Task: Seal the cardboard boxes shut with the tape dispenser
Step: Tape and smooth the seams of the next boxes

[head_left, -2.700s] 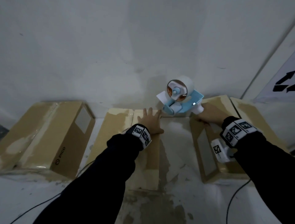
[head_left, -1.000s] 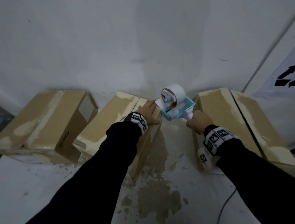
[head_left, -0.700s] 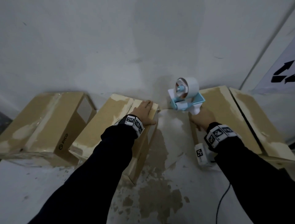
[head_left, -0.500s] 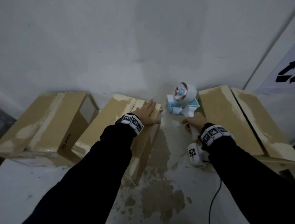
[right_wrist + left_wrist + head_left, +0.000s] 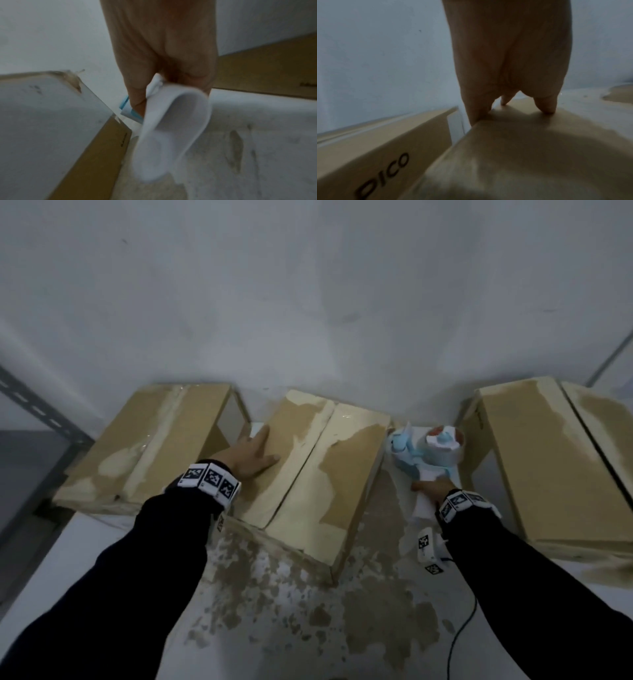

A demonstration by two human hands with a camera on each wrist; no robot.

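A: What are the fingers of the left hand (image 5: pixel 252 455) doing?

B: They lie straight and slightly spread, pressed flat on the top of the middle cardboard box (image 5: pixel 308 467). In the left wrist view the fingertips (image 5: pixel 547 106) touch the cardboard, and one finger hangs over the box's left edge.

A: And the right hand (image 5: pixel 432 488)?

B: Its fingers are curled round the white handle (image 5: pixel 171 135) of the tape dispenser (image 5: pixel 426 453), thumb on one side, the others on the far side. The dispenser, blue frame with a roll of tape, sits low in the gap between the middle box and the right cardboard box (image 5: pixel 534 460), just beside the middle box's right side.

A: The boxes themselves?

B: All closed, so I cannot tell what is in them. The middle one shows a seam down its top. The left cardboard box (image 5: pixel 150 440), marked PICO on its side, stands just beside it. All three rest on a white table (image 5: pixel 102 542) with brown stains, against a pale wall (image 5: pixel 308 285).
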